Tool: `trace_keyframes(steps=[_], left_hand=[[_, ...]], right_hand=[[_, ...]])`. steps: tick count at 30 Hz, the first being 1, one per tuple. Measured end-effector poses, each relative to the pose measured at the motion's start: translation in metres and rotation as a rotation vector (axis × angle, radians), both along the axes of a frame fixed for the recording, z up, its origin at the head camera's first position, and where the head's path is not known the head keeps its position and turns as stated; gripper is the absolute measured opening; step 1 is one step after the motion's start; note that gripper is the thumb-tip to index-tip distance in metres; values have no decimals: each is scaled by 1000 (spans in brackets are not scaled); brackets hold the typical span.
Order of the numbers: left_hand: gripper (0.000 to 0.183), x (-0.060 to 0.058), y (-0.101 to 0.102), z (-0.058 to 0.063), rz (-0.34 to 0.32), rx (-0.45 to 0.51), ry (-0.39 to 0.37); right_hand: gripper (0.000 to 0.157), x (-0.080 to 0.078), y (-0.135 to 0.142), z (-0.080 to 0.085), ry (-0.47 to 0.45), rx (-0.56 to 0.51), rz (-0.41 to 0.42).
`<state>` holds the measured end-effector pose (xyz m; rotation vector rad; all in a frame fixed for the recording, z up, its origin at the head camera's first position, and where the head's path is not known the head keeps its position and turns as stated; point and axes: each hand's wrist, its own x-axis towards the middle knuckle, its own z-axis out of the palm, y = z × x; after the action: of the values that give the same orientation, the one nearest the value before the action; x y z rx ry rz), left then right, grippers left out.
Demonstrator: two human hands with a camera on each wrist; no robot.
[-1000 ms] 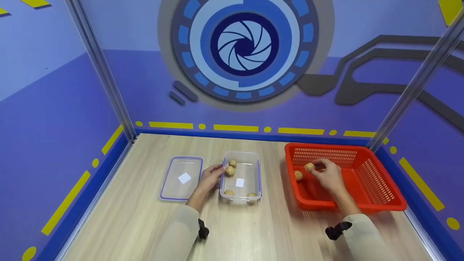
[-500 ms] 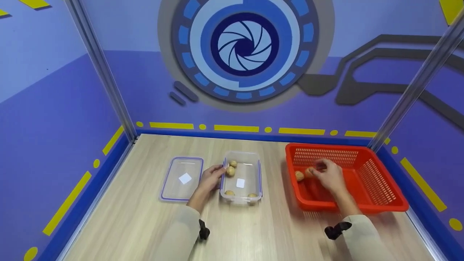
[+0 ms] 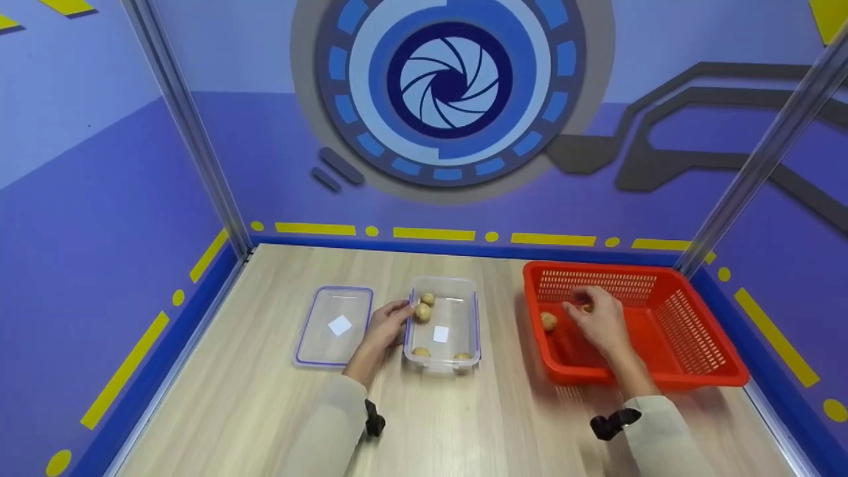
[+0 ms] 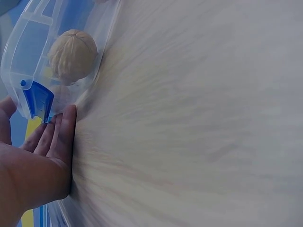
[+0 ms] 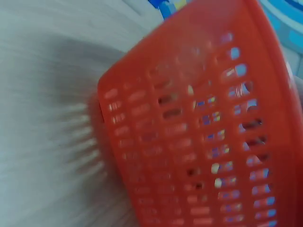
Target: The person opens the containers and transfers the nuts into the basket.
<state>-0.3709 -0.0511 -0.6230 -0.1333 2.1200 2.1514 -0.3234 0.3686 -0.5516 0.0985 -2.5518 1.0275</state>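
My left hand (image 3: 384, 326) holds the left side of a clear plastic food container (image 3: 457, 311), thumb at the rim and fingers by its blue-edged latch (image 4: 39, 100). Walnuts lie inside, including one walnut (image 3: 423, 313) by the thumb and another near the wall, large in the left wrist view (image 4: 73, 56). Inside the red plastic basket (image 3: 662, 331), my right hand (image 3: 601, 321) has a walnut (image 3: 587, 308) between thumb and fingers, mostly hidden by them. One more walnut (image 3: 548, 322) rests at the basket's left side. The basket wall hides my right hand in the right wrist view.
The container's clear lid (image 3: 324, 344), with a blue seal and a white sticker (image 3: 340, 325), lies flat on the wooden table (image 3: 503, 424) left of my left hand. Printed purple panels (image 3: 265, 159) and metal posts enclose the table at the back and sides.
The walnut at my right fingertips has dipped, then shifted right, further in between thumb and fingers. My left hand and the container keep their places.
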Motion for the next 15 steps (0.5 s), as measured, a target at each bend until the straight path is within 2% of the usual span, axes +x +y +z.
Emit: trace_keyframes(steps=[6, 11, 15], left_hand=[[44, 0, 0, 4, -5, 10, -53], [45, 1, 1, 7, -10, 14, -80], [45, 3, 1, 10, 15, 19, -98]], right_hand=[[33, 5, -44, 12, 43, -62, 71], [31, 10, -102, 19, 123, -107, 187], [33, 11, -148, 17, 149, -105, 294]])
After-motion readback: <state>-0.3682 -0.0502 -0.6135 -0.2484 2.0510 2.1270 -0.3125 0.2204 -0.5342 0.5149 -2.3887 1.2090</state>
